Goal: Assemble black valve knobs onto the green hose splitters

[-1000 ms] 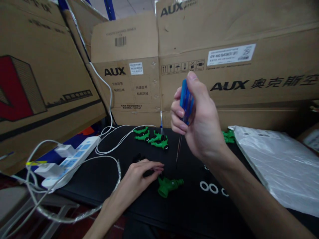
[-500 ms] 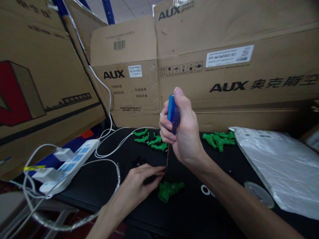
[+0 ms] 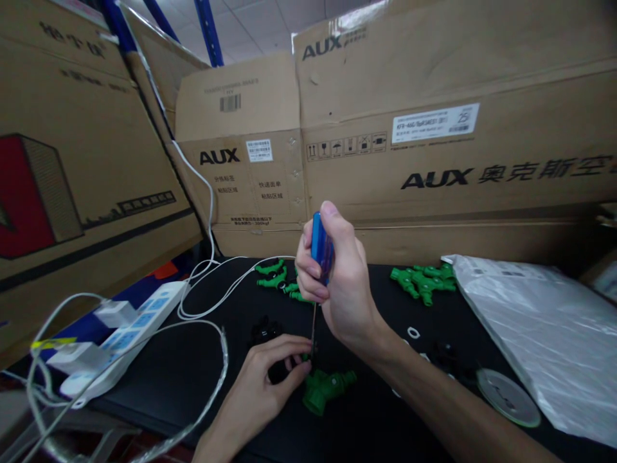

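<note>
My right hand (image 3: 340,276) is wrapped around the blue handle of a screwdriver (image 3: 321,247), thumb on top. Its thin shaft points down, and the tip meets the fingers of my left hand (image 3: 274,370). Those fingers are pinched around the far end of a green Y-shaped hose connector (image 3: 322,389) lying on the black table. A bit of green shows between the fingertips; what exactly lies under the screwdriver tip is hidden.
Several green connectors lie behind on the left (image 3: 272,276) and right (image 3: 424,281). Black parts (image 3: 265,329), a white ring (image 3: 413,332) and a clear round lid (image 3: 508,397) are around. A power strip (image 3: 130,334) with cables stands left, a white plastic package (image 3: 525,328) right, cardboard boxes (image 3: 357,193) behind.
The right hand and screwdriver have moved down and slightly left in the view. The left fingers stay near the tip, with green now showing between them. The camera view has tilted a little upward.
</note>
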A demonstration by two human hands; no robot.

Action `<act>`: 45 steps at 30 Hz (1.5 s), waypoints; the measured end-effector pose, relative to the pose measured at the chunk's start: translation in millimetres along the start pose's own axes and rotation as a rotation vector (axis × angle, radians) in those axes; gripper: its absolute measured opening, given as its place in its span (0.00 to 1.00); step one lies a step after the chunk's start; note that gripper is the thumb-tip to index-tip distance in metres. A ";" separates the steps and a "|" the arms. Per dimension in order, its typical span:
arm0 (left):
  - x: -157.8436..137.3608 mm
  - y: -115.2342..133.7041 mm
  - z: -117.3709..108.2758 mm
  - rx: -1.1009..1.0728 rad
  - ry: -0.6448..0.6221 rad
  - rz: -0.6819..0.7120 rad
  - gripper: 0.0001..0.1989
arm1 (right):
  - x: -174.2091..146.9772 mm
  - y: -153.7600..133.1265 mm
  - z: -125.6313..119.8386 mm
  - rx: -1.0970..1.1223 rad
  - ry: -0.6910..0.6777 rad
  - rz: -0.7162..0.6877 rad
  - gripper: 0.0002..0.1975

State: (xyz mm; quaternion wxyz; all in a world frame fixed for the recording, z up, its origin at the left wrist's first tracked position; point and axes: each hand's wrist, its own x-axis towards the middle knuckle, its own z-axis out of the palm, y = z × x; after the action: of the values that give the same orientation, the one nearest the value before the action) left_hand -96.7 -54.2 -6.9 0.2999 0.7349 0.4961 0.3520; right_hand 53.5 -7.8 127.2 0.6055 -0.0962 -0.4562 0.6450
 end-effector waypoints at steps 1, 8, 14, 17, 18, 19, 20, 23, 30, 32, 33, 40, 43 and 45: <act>-0.4 -0.8 0.1 -0.020 -0.011 -0.011 0.09 | 0.1 0.4 0.2 0.005 -0.002 0.004 0.22; -1.6 -7.5 1.3 -0.081 -0.043 -0.052 0.10 | -0.3 2.3 0.2 0.020 -0.007 0.006 0.22; -1.9 -7.6 1.4 -0.078 -0.023 -0.049 0.10 | -1.0 4.8 0.5 0.009 0.010 0.022 0.22; -1.6 -6.0 1.4 -0.083 -0.028 -0.052 0.10 | -1.4 6.1 0.3 0.012 0.002 0.018 0.22; -1.5 -5.6 1.5 -0.088 -0.033 -0.052 0.09 | -1.5 6.6 0.1 0.014 -0.002 0.016 0.22; -1.4 -5.4 1.6 -0.093 -0.038 -0.054 0.09 | -1.5 7.2 -0.2 0.015 -0.004 0.015 0.22; -1.4 -5.4 1.8 -0.098 -0.042 -0.054 0.09 | -1.5 7.8 -0.5 0.015 -0.006 0.015 0.22; -1.8 -6.6 2.3 -0.106 -0.040 -0.048 0.08 | -1.4 8.7 -1.3 0.004 -0.007 0.020 0.22; -2.8 -10.7 1.9 -0.102 -0.025 -0.040 0.09 | -2.4 6.5 -1.9 0.002 0.007 -0.021 0.20; -3.2 -10.4 2.0 -0.106 -0.028 -0.036 0.08 | -1.9 6.1 -1.7 0.001 0.010 -0.014 0.19; -3.3 -10.1 2.1 -0.108 -0.029 -0.036 0.08 | -1.5 6.0 -1.6 0.000 0.012 -0.013 0.19; -2.6 -9.0 1.7 -0.109 -0.027 -0.023 0.08 | -1.3 8.7 -1.3 -0.003 0.005 -0.024 0.21; -2.3 -9.1 1.2 -0.111 -0.025 -0.018 0.08 | -3.2 11.8 -1.1 -0.026 0.047 -0.042 0.22; -1.9 -9.3 1.4 -0.114 -0.031 -0.011 0.08 | -4.1 13.1 -0.7 -0.086 0.087 -0.102 0.21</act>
State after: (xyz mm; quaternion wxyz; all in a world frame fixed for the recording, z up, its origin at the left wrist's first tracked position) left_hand -100.8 -53.1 -15.4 0.3508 0.7193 0.4745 0.3667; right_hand 45.9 -9.1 115.8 0.6521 -0.1264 -0.4610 0.5884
